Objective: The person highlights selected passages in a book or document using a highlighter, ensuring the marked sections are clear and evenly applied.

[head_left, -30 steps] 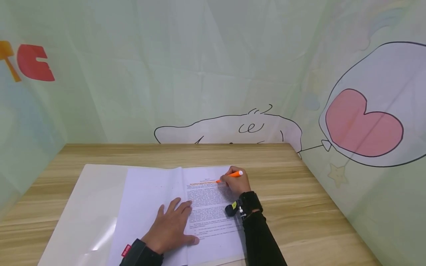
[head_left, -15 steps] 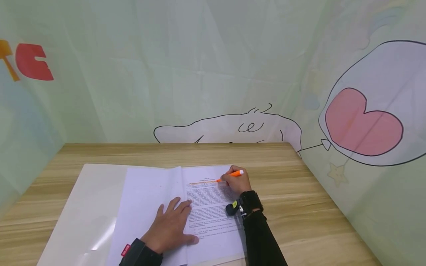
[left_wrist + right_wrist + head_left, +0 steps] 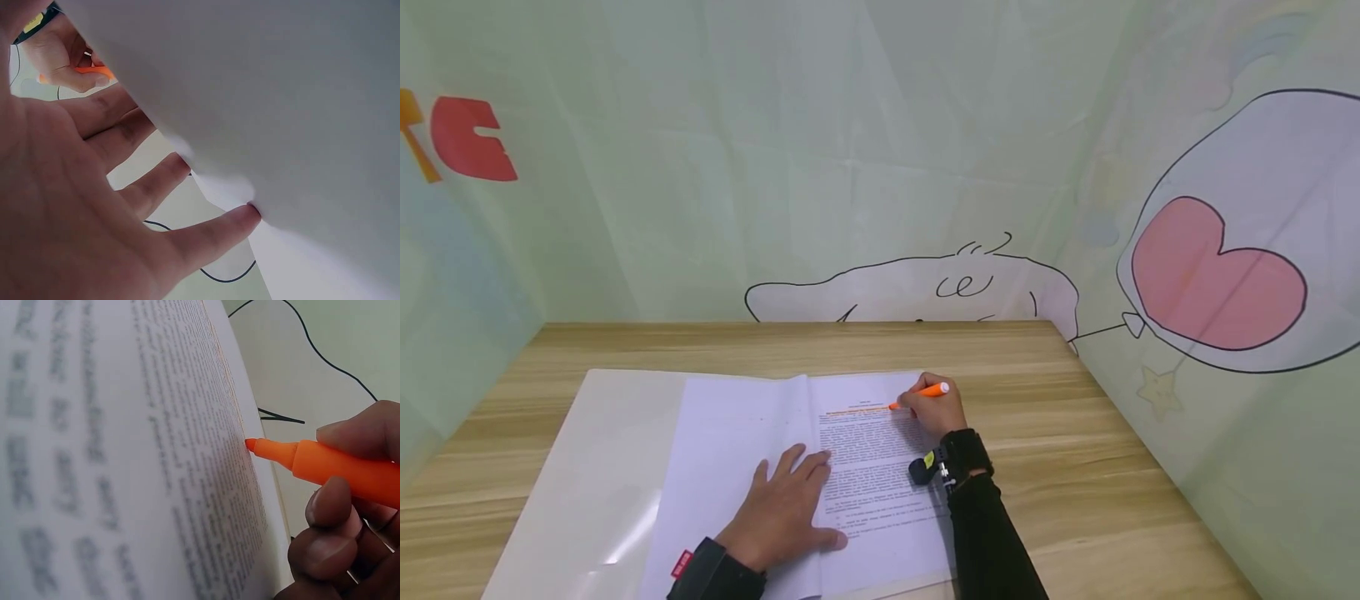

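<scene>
My right hand (image 3: 934,407) pinches an orange highlighter (image 3: 340,467) between thumb and fingers. Its tip meets the printed page (image 3: 876,467) near the top, at the right end of an orange line drawn under the heading. In the right wrist view that thin line runs along the text up to the tip. My left hand (image 3: 784,510) lies with fingers spread across the fold of the open document, its fingertips and thumb on the paper. In the left wrist view the fingertips press the sheet (image 3: 300,112), and the other hand with the highlighter shows behind.
The left side of the document is a blank white sheet (image 3: 730,450), with a glossy clear cover (image 3: 587,475) folded out beyond it. All lie on a wood-grain table (image 3: 1075,517). A printed cloth backdrop (image 3: 850,167) rises behind and at both sides.
The highlighter tip stays almost in place at the end of the orange line. Both hands hold their positions; the whole view shifts very slightly.
</scene>
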The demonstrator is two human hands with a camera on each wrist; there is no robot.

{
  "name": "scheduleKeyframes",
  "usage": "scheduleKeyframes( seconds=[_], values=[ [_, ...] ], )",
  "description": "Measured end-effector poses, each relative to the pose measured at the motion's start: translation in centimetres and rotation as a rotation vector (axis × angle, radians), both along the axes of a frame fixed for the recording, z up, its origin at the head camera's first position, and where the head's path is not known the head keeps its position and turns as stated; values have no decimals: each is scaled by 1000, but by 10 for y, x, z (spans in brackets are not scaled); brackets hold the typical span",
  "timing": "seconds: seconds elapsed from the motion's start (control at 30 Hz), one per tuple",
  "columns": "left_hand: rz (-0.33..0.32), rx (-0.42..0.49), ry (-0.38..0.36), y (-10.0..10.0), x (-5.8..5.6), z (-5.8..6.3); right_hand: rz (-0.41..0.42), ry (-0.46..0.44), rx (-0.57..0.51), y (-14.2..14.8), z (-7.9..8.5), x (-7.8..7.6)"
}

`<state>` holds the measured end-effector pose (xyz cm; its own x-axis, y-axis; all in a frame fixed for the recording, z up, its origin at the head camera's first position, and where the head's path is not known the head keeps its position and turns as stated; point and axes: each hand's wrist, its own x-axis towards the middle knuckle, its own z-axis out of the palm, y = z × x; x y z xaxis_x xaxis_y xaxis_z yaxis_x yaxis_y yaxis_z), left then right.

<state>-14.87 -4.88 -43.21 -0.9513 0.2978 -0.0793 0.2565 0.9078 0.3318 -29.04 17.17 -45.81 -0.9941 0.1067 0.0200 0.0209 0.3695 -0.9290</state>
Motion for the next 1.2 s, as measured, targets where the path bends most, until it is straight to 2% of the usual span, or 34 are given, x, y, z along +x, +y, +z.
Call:
scheduleKeyframes(
  seconds=[0.47, 0.77, 1.2],
  values=[
    [3, 1, 2, -1, 0, -1, -3, 5, -47, 4, 0, -1],
    [3, 5, 0, -1, 0, -1, -45, -38, -24, 10, 0, -2],
    [4, 11, -6, 0, 0, 0, -63, -23, -22, 15, -1, -3]
  ],
)
